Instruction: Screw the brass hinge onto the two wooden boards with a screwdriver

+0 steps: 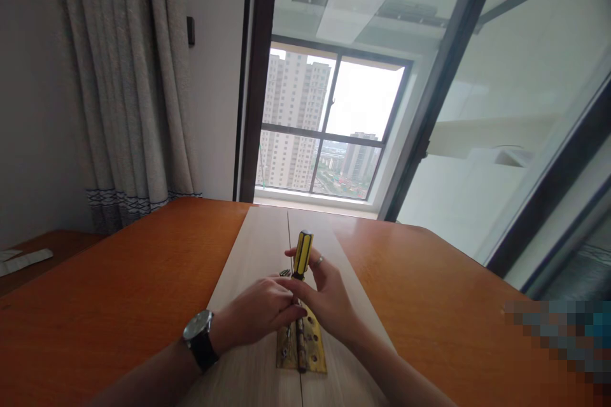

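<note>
A screwdriver [302, 254] with a yellow and black handle stands nearly upright over a brass-coloured hinge [314, 356]. My right hand [331, 296], with a ring on one finger, is closed around the lower part of the handle. Thumb and fingers of my left hand [260, 311] are pinched together at the screwdriver's shaft, and they hide its tip. The worn hinge lies unfolded across the seam between two pale wooden boards [252, 241]. Open holes show in its right leaf; a screw [285, 353] sits in the left one. Small screws [285, 273] lie just beyond my left hand.
The boards rest on an orange-brown wooden table [143, 267]. A grey curtain [133, 76] hangs at the left, close to the table's far edge. Dark-framed glass doors [429, 108] stand beyond and to the right. A white strip [26, 262] lies at far left.
</note>
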`<state>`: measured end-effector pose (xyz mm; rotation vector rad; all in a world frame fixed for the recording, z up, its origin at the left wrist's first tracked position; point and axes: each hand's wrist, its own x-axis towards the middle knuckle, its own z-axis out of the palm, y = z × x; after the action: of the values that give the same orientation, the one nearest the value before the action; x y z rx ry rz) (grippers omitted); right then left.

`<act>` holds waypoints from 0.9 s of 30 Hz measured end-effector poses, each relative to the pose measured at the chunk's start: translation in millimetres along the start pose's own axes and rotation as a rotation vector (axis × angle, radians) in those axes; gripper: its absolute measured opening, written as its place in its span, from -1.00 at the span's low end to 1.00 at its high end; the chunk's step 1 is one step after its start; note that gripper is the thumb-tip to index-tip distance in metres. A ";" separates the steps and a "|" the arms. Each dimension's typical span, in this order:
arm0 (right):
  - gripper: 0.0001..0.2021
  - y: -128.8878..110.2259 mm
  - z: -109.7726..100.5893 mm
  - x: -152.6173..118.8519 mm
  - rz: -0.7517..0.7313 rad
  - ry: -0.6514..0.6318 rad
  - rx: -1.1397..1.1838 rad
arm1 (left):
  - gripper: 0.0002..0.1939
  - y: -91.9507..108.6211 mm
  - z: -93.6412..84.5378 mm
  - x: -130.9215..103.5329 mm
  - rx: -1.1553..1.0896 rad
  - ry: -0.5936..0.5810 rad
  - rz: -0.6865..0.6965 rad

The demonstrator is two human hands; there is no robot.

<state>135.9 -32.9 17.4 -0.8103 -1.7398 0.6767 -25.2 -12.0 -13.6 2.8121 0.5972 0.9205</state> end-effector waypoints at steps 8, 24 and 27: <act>-0.83 0.0 -0.3 2.7 0.000 -0.046 0.111 | -0.60 0.0 -0.2 -0.5 0.053 0.003 0.002; -0.63 3.7 1.3 1.1 0.025 -0.019 0.238 | -0.64 5.8 -5.7 -0.1 0.069 0.007 -0.060; -0.68 1.5 0.7 1.0 0.032 -0.025 0.239 | -0.66 7.2 -7.8 0.1 0.044 0.005 -0.052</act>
<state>135.3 -31.3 16.6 -0.6677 -1.6334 0.9003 -27.3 -18.6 -5.5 2.8187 0.6963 0.9158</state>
